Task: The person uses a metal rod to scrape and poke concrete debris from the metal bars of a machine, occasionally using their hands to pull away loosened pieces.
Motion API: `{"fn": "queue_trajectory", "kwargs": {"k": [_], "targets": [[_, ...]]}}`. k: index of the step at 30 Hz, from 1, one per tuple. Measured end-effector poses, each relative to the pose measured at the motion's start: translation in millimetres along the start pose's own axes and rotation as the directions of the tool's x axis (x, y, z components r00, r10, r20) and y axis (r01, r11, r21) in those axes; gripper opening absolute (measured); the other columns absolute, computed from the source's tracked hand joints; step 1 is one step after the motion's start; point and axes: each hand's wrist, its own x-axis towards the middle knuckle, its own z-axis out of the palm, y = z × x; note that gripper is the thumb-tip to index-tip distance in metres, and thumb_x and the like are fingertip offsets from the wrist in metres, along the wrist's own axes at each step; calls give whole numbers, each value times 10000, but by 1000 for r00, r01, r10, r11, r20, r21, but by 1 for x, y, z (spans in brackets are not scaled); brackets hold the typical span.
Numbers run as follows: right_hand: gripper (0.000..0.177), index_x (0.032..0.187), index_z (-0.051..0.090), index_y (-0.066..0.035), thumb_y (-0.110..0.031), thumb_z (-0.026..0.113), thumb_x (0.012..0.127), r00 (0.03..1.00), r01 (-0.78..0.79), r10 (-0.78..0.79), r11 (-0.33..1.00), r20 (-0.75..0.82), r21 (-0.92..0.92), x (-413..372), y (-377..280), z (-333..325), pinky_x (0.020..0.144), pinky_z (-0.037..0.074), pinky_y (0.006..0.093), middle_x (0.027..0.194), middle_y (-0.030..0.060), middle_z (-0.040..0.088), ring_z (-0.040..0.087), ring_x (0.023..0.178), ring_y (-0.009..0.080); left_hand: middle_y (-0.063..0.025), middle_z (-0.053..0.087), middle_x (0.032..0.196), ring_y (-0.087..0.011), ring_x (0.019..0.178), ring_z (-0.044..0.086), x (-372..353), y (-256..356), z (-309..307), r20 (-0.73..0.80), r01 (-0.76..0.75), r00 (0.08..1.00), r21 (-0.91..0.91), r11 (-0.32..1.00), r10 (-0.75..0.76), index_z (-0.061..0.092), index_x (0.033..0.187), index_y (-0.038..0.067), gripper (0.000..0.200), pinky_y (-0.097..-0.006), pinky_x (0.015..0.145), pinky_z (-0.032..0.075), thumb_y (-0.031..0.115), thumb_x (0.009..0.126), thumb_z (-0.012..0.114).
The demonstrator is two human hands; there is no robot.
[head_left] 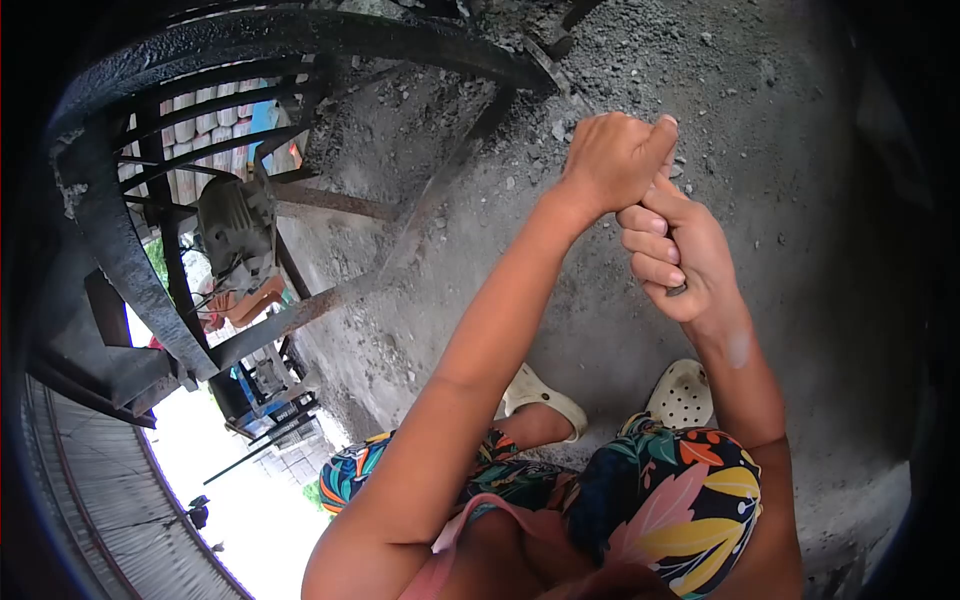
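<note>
Both of my arms stretch forward over the grey floor, hands stacked close together. My right hand (pixel 682 250) is closed round a dark rod-like handle (pixel 677 289), whose blunt end pokes out below the curled fingers. Just above and touching it, my left hand (pixel 618 160) makes a fist with the thumb lying along the top. The left fingers are turned away, and I cannot tell what they grip. Most of the handle is hidden inside the hands. Beyond the left fist, a narrow grey metal piece (pixel 545 66) lies beside loose grey rubble (pixel 640 60).
A black curved metal frame (pixel 300 35) with bars and legs stands at the left. Stacked sacks (pixel 205 125) show behind it. A pale clog (pixel 683 393) is on the floor (pixel 500 290) near my knees. Corrugated sheeting (pixel 110 490) is at the lower left.
</note>
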Motion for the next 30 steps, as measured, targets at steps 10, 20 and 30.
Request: {"fn": "queue_trajectory", "kwargs": {"k": [10, 20, 30], "targets": [[288, 1220, 408, -113, -113, 354, 937, 1000, 18, -18, 984, -1, -177, -11, 10, -13, 286, 219, 163, 619, -43, 346, 258, 388, 12, -39, 503, 442, -256, 425, 443, -20, -7, 18, -68, -117, 990, 45, 992, 120, 540, 511, 89, 534, -349, 588, 370, 280, 936, 278], [218, 1134, 446, -79, -134, 367, 939, 993, -32, -16, 915, -116, -402, -53, 19, -22, 293, 218, 183, 597, -42, 345, 252, 373, 24, -29, 511, 455, -243, 429, 454, -41, 23, 24, -77, -212, 975, -39, 976, 209, 543, 513, 88, 502, -343, 598, 359, 250, 923, 303], [198, 1112, 451, -81, -164, 365, 954, 991, -102, 73, 957, -115, -271, -38, 7, -17, 303, 218, 177, 602, -43, 343, 267, 394, 20, -45, 521, 465, -254, 426, 444, -45, 11, 35, -39, -51, 998, -76, 996, 48, 540, 519, 93, 522, -337, 607, 357, 256, 935, 270]]}}
